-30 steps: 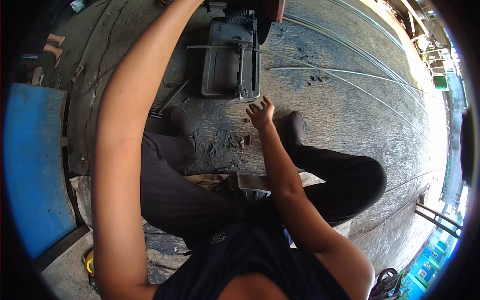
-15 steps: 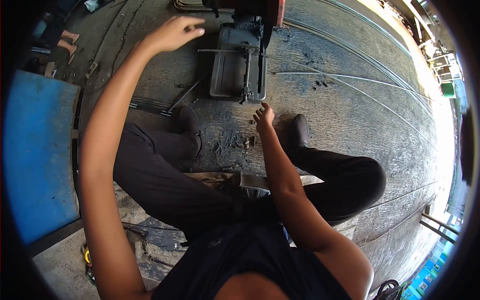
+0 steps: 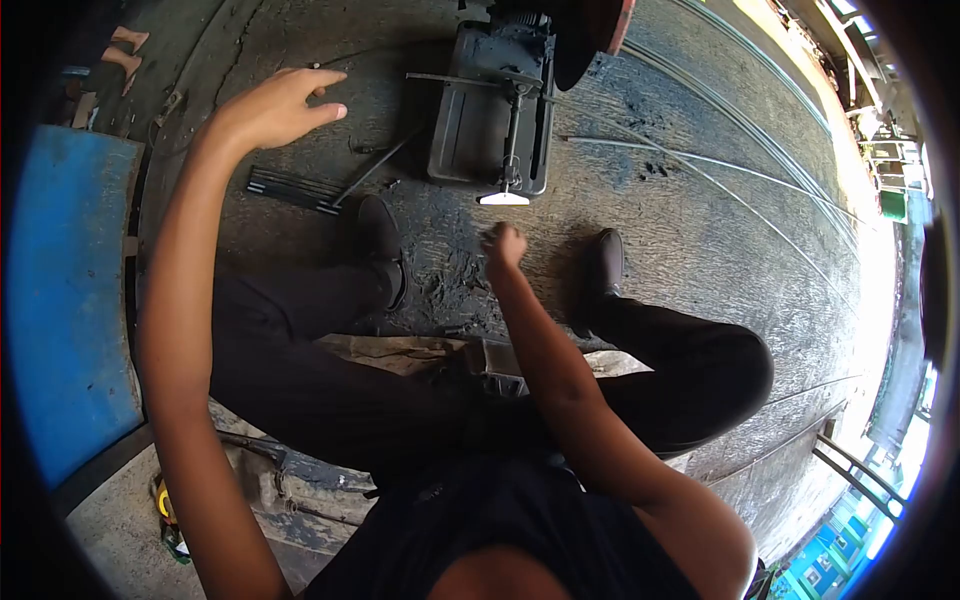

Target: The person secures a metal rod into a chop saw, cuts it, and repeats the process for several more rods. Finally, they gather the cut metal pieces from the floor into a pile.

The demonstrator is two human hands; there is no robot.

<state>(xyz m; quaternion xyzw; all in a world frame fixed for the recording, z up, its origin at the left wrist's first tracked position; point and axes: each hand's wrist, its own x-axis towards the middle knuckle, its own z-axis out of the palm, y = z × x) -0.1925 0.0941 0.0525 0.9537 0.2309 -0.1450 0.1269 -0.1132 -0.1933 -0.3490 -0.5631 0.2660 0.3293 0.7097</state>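
The left hand hovered with a wide, empty grip over the rod bundle on the floor. The right hand was fisted near the vise handle; contents unclear. Gripping the rods seemed next.

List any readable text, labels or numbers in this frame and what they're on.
None can be read.
The dark machine base on the floor shows no legible marking.
The faint print on the person's dark shirt is too blurred to read.
The blue panel at the left shows no lettering.
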